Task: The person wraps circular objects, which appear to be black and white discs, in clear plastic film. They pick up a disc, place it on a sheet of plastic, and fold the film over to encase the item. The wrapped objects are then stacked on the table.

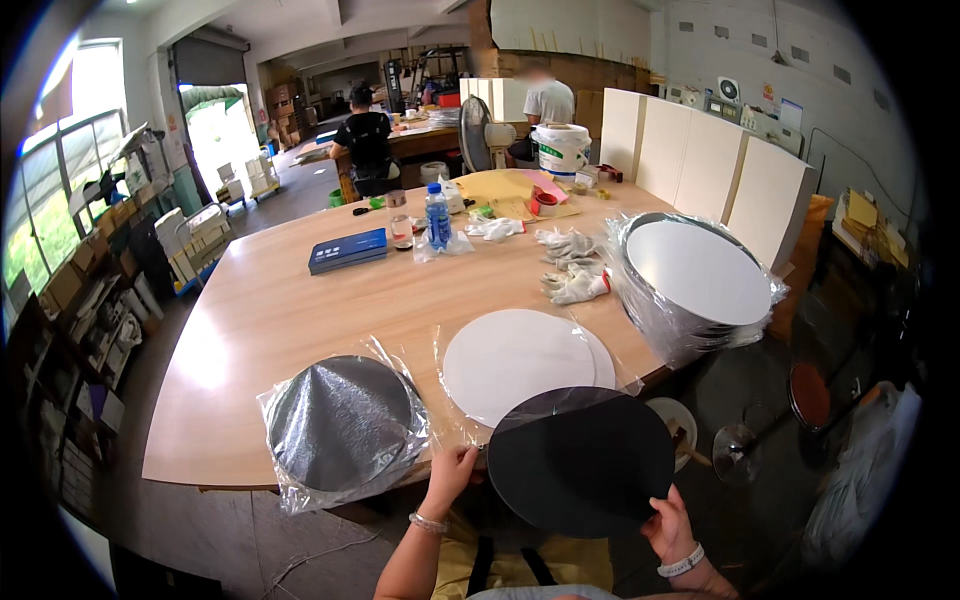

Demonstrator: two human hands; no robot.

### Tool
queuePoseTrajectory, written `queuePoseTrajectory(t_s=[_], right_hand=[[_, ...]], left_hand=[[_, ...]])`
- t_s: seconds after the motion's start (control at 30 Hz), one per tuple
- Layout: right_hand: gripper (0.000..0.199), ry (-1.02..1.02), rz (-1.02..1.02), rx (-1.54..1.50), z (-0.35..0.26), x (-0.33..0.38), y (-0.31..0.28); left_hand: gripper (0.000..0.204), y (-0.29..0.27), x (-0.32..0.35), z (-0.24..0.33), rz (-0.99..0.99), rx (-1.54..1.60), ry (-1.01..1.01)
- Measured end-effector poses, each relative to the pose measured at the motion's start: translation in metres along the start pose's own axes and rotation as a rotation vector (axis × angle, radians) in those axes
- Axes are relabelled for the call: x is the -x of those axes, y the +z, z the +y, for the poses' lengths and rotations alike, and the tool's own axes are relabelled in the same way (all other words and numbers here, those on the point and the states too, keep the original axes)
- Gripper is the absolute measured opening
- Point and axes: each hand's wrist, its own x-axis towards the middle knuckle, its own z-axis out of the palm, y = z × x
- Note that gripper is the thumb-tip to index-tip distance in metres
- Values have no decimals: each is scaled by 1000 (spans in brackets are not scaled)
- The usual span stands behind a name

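Note:
A round black disc (580, 465) is tilted in front of me over the table's near edge. My right hand (670, 525) pinches its lower right rim between thumb and fingers. Beside the disc's left rim, my left hand (452, 475) is closed in a pinch at the table edge; what it grips there is too small to make out. Behind the black disc lie white round discs (515, 360), overlapping, with clear plastic film around them. To the left of my left hand, a dark grey disc in a clear plastic bag (345, 425) lies flat near the edge.
On the right of the wooden table (250, 330) stands a plastic-wrapped stack of round discs (695, 270). Farther back are work gloves (575, 280), a blue box (348, 250), a blue bottle (438, 215) and a white bucket (560, 150). Two people sit beyond. A bin (675, 430) stands below, right.

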Motion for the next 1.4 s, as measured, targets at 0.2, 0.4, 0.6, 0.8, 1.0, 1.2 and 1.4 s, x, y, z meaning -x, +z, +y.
queuePoseTrajectory(t_s=[0.2, 0.4, 0.6, 0.8, 1.0, 1.2, 1.4], right_hand=[[47, 47, -96, -37, 9, 5, 33], [45, 128, -12, -17, -3, 9, 27], [43, 131, -27, -8, -3, 13, 40], [41, 105, -16, 40, 0, 27, 67], [33, 189, -10, 23, 31, 15, 65], [30, 193, -13, 10, 40, 9, 84], [21, 130, -82, -152, 68, -65, 148]], left_hand=[[24, 59, 17, -19, 148, 1002, 54], [32, 82, 7, -35, 168, 930, 224], [31, 109, -9, -48, 251, 201, 669], [31, 109, -5, -66, 157, 31, 727], [31, 111, 6, -74, 132, 89, 671], [30, 109, 10, -77, 126, 71, 680], [24, 101, 29, -49, -59, 666, 92]])
